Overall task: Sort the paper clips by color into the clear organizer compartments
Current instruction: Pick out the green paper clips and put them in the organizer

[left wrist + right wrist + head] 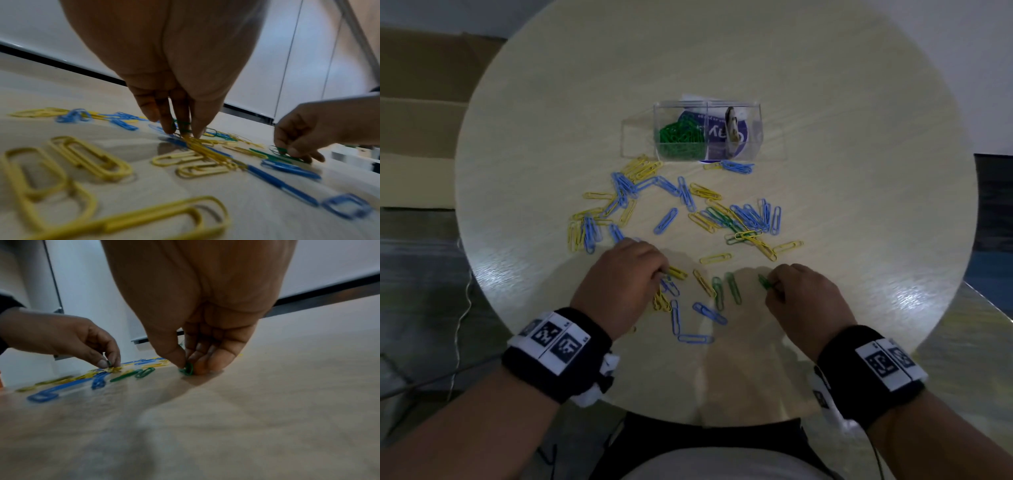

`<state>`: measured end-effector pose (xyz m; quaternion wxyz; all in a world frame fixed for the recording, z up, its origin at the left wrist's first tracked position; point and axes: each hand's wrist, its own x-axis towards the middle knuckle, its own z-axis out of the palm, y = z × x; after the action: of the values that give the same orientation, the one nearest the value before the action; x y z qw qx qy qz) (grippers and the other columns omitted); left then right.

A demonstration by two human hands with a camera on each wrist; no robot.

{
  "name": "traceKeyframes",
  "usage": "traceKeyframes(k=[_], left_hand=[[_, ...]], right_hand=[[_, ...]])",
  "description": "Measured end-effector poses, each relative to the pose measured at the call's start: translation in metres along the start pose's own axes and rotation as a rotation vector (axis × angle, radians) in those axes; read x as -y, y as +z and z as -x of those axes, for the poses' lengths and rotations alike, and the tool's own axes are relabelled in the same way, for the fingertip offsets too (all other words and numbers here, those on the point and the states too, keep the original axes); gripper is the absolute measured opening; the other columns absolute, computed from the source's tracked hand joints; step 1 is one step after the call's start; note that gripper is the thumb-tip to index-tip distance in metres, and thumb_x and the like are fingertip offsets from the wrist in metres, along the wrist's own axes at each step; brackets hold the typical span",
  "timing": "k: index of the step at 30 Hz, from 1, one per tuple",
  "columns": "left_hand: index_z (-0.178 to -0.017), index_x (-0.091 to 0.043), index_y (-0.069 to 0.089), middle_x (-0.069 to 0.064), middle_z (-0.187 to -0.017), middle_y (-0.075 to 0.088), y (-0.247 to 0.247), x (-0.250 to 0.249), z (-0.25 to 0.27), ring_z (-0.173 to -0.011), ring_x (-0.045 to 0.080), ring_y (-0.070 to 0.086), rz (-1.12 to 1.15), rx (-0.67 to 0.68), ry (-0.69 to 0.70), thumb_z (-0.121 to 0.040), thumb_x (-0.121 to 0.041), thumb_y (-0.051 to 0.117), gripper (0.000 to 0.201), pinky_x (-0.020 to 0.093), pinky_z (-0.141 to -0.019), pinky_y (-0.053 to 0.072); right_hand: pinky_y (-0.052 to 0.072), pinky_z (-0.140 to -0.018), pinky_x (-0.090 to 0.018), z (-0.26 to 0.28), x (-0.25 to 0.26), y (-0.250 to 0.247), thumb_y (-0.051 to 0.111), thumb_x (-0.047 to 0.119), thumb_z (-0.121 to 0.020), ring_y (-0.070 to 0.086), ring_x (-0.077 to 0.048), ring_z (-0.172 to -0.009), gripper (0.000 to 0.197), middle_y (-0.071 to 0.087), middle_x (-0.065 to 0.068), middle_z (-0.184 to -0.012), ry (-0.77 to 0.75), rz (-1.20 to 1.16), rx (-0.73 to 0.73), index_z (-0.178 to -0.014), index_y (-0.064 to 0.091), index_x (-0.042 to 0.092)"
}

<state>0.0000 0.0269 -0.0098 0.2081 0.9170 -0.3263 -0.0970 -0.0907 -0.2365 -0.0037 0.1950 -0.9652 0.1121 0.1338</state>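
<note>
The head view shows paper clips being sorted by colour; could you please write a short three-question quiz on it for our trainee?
1. True or false: the clear plastic organizer already holds blue paper clips.
2. Which colour of clip does the right hand pinch? A yellow, B green, C blue.
3. Fill in: the pile of green paper clips lies in the organizer's ___ compartment, as the head view shows it.

Key: 1 false, only green ones lie inside. 2 B; the left hand also pinches a small green paper clip. 3 left.
</note>
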Motion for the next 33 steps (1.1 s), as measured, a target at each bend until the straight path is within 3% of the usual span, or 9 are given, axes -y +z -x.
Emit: traceKeyframes(k=[3, 7, 12, 15, 17, 22, 30, 33], left_hand=[[-0.090, -0.018, 0.066, -0.004, -0.091, 0.064, -0.005, -0.004, 0.001, -0.088, 0.022, 0.054, 0.039, -0.057, 0.014, -0.085, -0.016, 0.063, 0.006, 0.032, -0.085, 0.041], [-0.092, -0.021, 0.064, -0.005, -0.095, 0.065, 0.007, -0.013, 0.001, -0.091, 0.021, 0.055, 0.036, 0.011, 0.063, -0.090, -0.017, 0.061, 0.005, 0.034, -0.083, 0.044], [-0.090, -0.021, 0.065, -0.005, -0.094, 0.067, 0.014, -0.012, -0.004, -0.087, 0.023, 0.052, -0.032, -0.003, 0.084, -0.089, -0.017, 0.060, 0.006, 0.037, -0.078, 0.045], [-0.093, -0.018, 0.066, -0.002, -0.106, 0.069, 0.016, -0.021, -0.007, -0.091, 0.024, 0.056, 0.010, 0.010, 0.266, -0.092, -0.014, 0.060, 0.008, 0.038, -0.081, 0.046], [-0.092, -0.014, 0.066, 0.002, -0.102, 0.069, 0.020, -0.024, -0.005, -0.088, 0.027, 0.056, -0.015, 0.047, 0.368, -0.088, -0.008, 0.062, 0.008, 0.039, -0.078, 0.047], [-0.094, -0.017, 0.064, 0.000, -0.092, 0.067, 0.017, -0.001, 0.009, -0.086, 0.027, 0.057, 0.005, 0.010, 0.204, -0.090, -0.012, 0.059, 0.008, 0.041, -0.076, 0.048], [-0.093, -0.020, 0.065, -0.004, -0.098, 0.065, 0.005, 0.006, 0.017, -0.090, 0.022, 0.057, -0.042, -0.028, 0.049, -0.088, -0.017, 0.061, 0.008, 0.033, -0.079, 0.044], [-0.095, -0.021, 0.065, -0.003, -0.097, 0.058, 0.001, 0.003, 0.013, -0.086, 0.020, 0.059, 0.011, -0.038, -0.021, -0.090, -0.023, 0.058, 0.009, 0.034, -0.073, 0.048]], right_hand=[[0.045, -0.065, -0.032, 0.000, -0.001, -0.004, 0.062, 0.018, -0.074, 0.060, -0.031, -0.078, 0.011, 0.062, -0.004, -0.083, 0.017, -0.074, -0.062, -0.084, 0.065, 0.018], [0.049, -0.064, -0.035, 0.002, 0.006, -0.003, 0.064, 0.016, -0.072, 0.059, -0.029, -0.073, 0.011, 0.059, -0.002, -0.079, 0.014, -0.171, -0.096, -0.082, 0.065, 0.018], [0.047, -0.071, -0.035, -0.003, 0.019, 0.007, 0.060, 0.019, -0.076, 0.060, -0.033, -0.085, 0.020, 0.064, -0.007, -0.091, 0.027, -0.144, -0.025, -0.095, 0.065, 0.018], [0.044, -0.072, -0.035, -0.005, 0.027, 0.006, 0.060, 0.023, -0.079, 0.059, -0.034, -0.091, 0.021, 0.062, -0.008, -0.095, 0.031, -0.111, 0.008, -0.099, 0.063, 0.018], [0.043, -0.072, -0.035, -0.006, 0.032, 0.006, 0.061, 0.029, -0.080, 0.058, -0.033, -0.091, 0.023, 0.060, -0.008, -0.097, 0.021, -0.100, 0.031, -0.100, 0.061, 0.017], [0.043, -0.075, -0.034, -0.009, 0.044, 0.009, 0.065, 0.045, -0.077, 0.054, -0.031, -0.095, 0.040, 0.055, -0.007, -0.101, -0.040, -0.013, 0.106, -0.102, 0.055, 0.016], [0.043, -0.072, -0.036, -0.015, 0.048, 0.013, 0.058, 0.026, -0.081, 0.055, -0.032, -0.091, 0.018, 0.058, -0.009, -0.095, -0.114, 0.033, 0.109, -0.093, 0.059, 0.013], [0.045, -0.063, -0.038, -0.014, 0.045, 0.012, 0.062, 0.018, -0.075, 0.058, -0.035, -0.078, 0.011, 0.060, -0.012, -0.082, -0.150, 0.120, 0.109, -0.083, 0.060, 0.011]])
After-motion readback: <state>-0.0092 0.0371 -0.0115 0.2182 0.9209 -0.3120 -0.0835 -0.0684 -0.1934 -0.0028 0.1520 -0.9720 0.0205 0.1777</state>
